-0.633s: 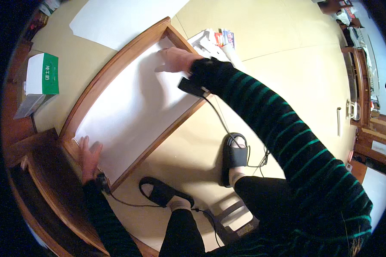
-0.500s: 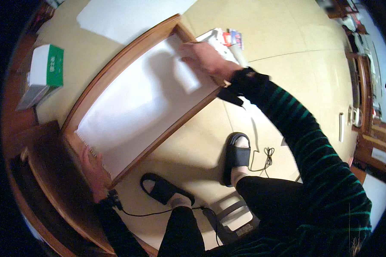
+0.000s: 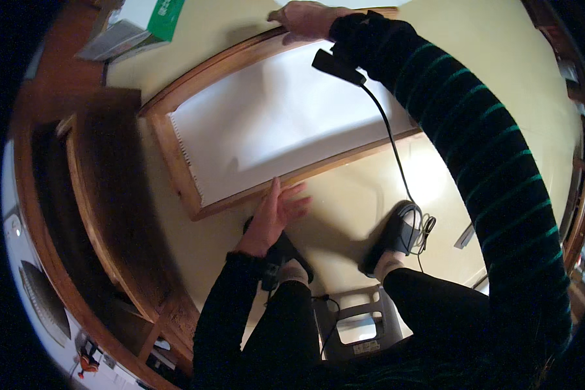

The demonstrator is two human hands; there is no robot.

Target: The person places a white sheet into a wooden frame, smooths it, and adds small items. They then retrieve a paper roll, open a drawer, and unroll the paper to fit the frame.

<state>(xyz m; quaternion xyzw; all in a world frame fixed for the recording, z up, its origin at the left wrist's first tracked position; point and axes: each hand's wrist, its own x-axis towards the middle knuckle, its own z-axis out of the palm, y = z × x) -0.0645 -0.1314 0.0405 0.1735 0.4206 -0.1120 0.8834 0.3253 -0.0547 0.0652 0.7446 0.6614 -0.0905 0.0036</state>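
Note:
A wooden drawer (image 3: 179, 162) lies on the floor in front of me, its curved moulded side farthest away. White paper (image 3: 240, 143) with a torn, perforated edge at the left lines its bottom. At the far side, my right hand (image 3: 309, 21) is closed over the top of the moulded rim, fingers pointing left. My left hand (image 3: 271, 220) hovers by the near rim with thumb and fingers spread, holding nothing; whether the thumb touches the wood I cannot tell. A black rectangular piece (image 3: 338, 67) on a cable hangs beside my right wrist.
To the left stands a dark wooden cabinet (image 3: 88, 201) with open compartments. A white and green box (image 3: 136, 32) sits at the upper left. My slippered feet (image 3: 390, 244) are close to the near rim, with coiled cable over the right one. A grey stool (image 3: 361, 325) is below me.
My right hand has gone from the drawer's right end to its far rim. My left hand has left the left end for the near rim. The drawer sits at a flatter angle in view.

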